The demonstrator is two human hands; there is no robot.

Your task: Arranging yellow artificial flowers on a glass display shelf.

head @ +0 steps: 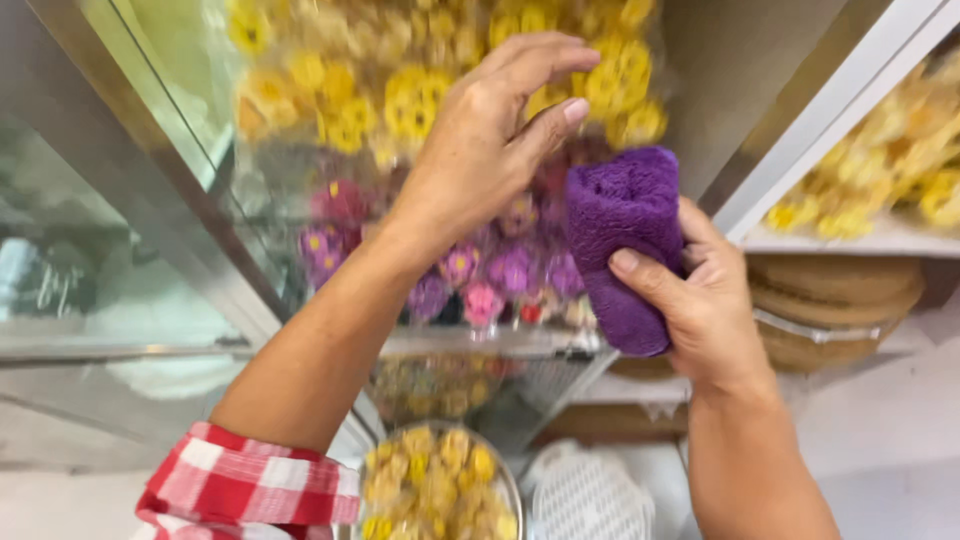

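My right hand point(705, 300) grips a purple, rough-textured loofah piece point(625, 235), holding it upright in front of a shelf. My left hand point(490, 140) is raised just left of it, fingers apart and curved, thumb tip close to the loofah's top edge, holding nothing. A red and white checked sleeve point(240, 485) covers my left forearm's lower part. Behind both hands hang clear bags of yellow flower-shaped pieces point(420, 90) and purple and pink flower-shaped pieces point(480, 270).
A glass cabinet pane with a metal frame point(130, 230) stands at the left. A round bowl of yellow pieces point(435, 485) and a white perforated lid point(585, 495) sit below. At right, a white shelf point(860, 240) holds more yellow pieces above flat tan discs point(835, 300).
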